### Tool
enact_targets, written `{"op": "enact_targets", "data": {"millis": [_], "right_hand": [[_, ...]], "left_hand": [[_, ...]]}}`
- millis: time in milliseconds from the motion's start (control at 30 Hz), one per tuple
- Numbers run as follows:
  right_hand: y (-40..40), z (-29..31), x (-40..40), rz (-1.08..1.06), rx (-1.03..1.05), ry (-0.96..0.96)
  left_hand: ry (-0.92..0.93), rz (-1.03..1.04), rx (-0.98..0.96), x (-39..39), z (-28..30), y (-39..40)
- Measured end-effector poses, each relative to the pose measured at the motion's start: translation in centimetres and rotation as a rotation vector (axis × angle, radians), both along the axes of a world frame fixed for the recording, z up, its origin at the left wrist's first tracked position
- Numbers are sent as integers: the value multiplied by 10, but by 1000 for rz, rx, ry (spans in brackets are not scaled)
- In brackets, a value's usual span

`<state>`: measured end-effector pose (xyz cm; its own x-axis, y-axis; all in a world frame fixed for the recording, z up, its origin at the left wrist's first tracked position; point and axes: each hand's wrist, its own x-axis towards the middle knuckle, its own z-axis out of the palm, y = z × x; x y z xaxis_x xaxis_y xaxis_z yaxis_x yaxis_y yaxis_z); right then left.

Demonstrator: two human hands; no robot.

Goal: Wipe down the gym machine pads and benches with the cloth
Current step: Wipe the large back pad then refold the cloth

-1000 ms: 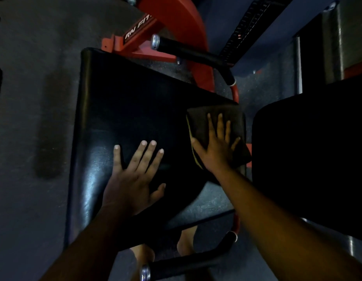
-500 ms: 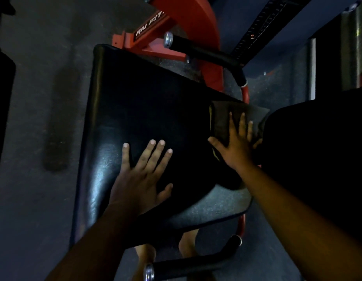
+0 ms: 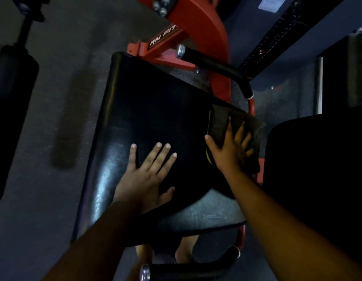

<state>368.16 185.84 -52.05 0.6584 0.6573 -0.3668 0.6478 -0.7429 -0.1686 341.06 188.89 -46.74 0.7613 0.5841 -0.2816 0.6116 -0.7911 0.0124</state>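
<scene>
1. Wiping in hand: right hand, fingers straight, presses cloth flat at pad right edge.
2. Left hand splayed flat, braces pad.
3. Next, likely: sweep cloth left over unwiped middle.

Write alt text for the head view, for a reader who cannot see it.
Seen from above, a person's right hand presses a dark cloth flat on the right edge of a black pad, while the left hand rests flat on the pad. A red frame stands behind.
</scene>
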Motion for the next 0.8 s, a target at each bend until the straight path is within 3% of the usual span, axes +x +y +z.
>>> {"op": "enact_targets", "data": {"millis": [100, 333, 433, 567, 733, 800], "right_hand": [[-8, 3, 5, 67, 28, -3], [12, 9, 45, -255, 2, 89], [4, 10, 17, -144, 0, 34], [-10, 10, 10, 11, -22, 77], [40, 8, 29, -269, 17, 93], [54, 13, 5, -264, -7, 90]], "left_hand": [[-17, -1, -14, 0, 0, 1], [-127, 45, -41, -8, 11, 11], [-128, 212, 34, -27, 25, 41], [-107, 414, -24, -46, 14, 65], [-150, 405, -42, -46, 9, 62], [-157, 408, -43, -46, 10, 62]]}}
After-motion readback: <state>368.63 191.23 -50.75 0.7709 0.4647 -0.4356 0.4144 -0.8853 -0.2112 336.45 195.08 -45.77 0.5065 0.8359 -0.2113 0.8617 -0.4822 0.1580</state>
